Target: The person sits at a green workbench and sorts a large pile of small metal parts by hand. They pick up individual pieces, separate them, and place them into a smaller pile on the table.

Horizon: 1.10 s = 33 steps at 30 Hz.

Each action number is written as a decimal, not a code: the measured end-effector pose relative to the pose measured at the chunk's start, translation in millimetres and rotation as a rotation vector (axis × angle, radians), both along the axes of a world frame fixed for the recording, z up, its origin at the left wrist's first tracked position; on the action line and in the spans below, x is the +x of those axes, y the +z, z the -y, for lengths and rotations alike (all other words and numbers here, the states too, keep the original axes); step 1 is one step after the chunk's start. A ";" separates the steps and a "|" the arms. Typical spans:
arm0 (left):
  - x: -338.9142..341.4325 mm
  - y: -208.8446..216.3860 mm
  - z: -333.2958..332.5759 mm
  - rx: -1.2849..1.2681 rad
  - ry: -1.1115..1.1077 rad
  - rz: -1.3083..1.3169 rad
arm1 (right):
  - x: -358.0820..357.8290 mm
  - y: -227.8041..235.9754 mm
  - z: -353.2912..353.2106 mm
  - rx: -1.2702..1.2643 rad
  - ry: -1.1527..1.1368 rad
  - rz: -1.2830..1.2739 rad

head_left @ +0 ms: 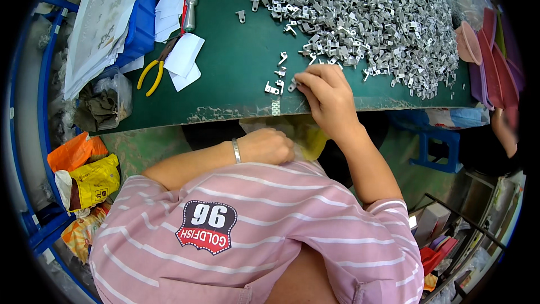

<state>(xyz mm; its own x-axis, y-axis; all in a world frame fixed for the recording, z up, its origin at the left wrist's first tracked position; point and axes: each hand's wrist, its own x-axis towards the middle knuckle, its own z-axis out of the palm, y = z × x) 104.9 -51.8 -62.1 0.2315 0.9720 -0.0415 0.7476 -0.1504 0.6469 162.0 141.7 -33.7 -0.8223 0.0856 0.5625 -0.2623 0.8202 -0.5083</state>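
Observation:
My right hand [327,98] is over the front edge of the green table, thumb and fingertips pinched on a small metal bracket [292,86]. Just left of those fingertips lies a little group of loose metal brackets [272,88], some of them bent at an angle. Beyond them a large heap of the same grey brackets [365,22] covers the far right of the table. My left hand [266,146], with a silver bracelet at the wrist, lies curled below the table edge against my striped shirt. Its fingertips are turned under, so anything inside is hidden.
Yellow-handled pliers [151,76] and white paper slips [184,56] lie at the left, beside a blue bin [142,28] topped with papers. Pink and purple trays [495,50] stand at the right edge. A blue stool [437,149] and another person's arm [504,132] are below them.

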 end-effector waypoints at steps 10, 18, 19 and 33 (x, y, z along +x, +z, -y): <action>-6.0 10.1 -3.0 -0.003 0.027 -0.010 | 44.5 1.8 -10.1 -0.060 0.087 -0.056; -28.2 44.1 -41.7 0.520 0.689 -0.315 | 37.5 -6.4 -14.3 -0.015 -0.219 -0.005; -30.9 41.0 -43.4 0.497 0.678 -0.342 | 39.2 -6.7 -13.2 -0.047 -0.196 0.004; -14.6 31.2 -16.8 0.638 0.474 -0.207 | 65.9 -12.2 6.3 -0.066 0.179 -0.037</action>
<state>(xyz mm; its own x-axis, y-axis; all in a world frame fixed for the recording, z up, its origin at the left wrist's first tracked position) 90.3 -35.1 -30.9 -0.1614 0.8160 0.5551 0.9189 -0.0808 0.3861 228.0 135.3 -45.9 -0.8064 -0.0223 0.5910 -0.4206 0.7242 -0.5466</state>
